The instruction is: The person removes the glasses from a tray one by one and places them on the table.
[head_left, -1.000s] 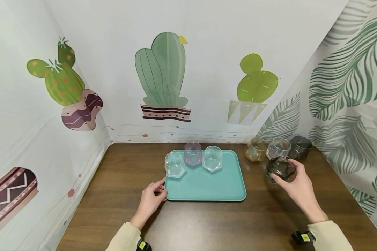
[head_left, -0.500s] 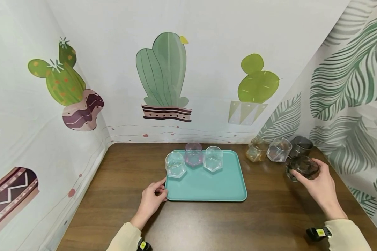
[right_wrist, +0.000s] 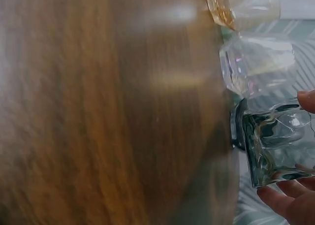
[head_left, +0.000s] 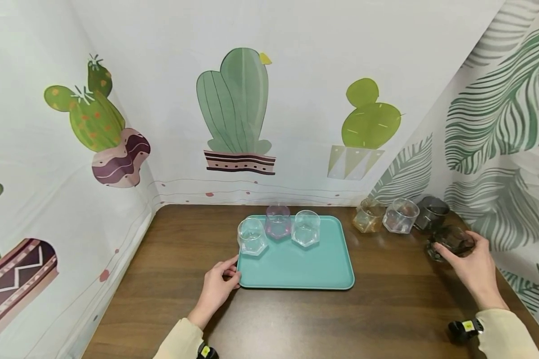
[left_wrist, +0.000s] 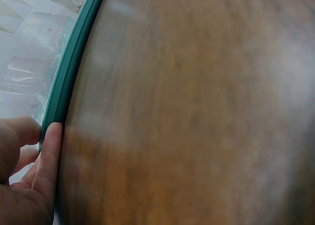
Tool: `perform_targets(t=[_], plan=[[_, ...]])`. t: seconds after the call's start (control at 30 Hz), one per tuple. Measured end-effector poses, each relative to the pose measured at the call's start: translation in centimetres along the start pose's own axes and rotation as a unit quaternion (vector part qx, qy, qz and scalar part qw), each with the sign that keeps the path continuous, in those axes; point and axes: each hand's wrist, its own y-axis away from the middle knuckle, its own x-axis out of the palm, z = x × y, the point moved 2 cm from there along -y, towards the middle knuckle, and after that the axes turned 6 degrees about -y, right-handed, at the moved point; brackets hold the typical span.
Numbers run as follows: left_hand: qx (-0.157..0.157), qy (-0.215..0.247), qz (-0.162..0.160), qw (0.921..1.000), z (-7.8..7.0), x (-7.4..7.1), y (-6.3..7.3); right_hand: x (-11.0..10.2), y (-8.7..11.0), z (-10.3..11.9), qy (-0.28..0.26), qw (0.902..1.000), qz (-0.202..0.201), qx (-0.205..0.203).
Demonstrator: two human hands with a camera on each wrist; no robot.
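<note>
My right hand (head_left: 478,267) grips a dark smoky drinking glass (head_left: 451,240) between thumb and fingers. In the right wrist view this glass (right_wrist: 278,141) stands in front of a second dark glass (right_wrist: 238,125), which it partly hides. My left hand (head_left: 217,284) pinches the left edge of a teal tray (head_left: 305,271). The left wrist view has thumb and fingers on either side of its green rim (left_wrist: 74,52). On the tray stand two clear glasses, one at the left (head_left: 252,237) and one at the right (head_left: 306,228), with a purple-tinted glass (head_left: 278,222) between and behind them.
At the back right of the wooden table (head_left: 269,324) stand an amber glass (head_left: 368,217), a clear iridescent glass (head_left: 401,217) and a dark glass (head_left: 432,212) in a row. Behind them hangs a printed cloth (head_left: 296,99), which also lines both sides.
My right hand has carried the dark glass to the right, from in front of the clear iridescent glass to in front of the dark one. The left hand stays at the tray.
</note>
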Motion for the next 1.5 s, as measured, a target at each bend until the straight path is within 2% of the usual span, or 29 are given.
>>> perform_targets(t=[0.2, 0.43, 0.9, 1.5], plan=[[-0.012, 0.004, 0.003, 0.9999, 0.0, -0.1, -0.1, 0.0, -0.7, -0.5, -0.007, 0.9999, -0.012, 0.010], [-0.001, 0.006, 0.003, 1.0000, -0.2, -0.1, 0.0, 0.1, -1.2, -0.9, -0.014, 0.9996, -0.011, 0.022], [-0.001, 0.011, 0.002, 0.9999, -0.2, -0.1, 0.0, 0.6, -2.3, -2.4, -0.018, 0.9985, -0.012, 0.050], [0.004, 0.012, -0.001, 0.9999, -0.2, -0.1, 0.0, 0.8, -2.8, -2.5, -0.023, 0.9982, -0.003, 0.055]])
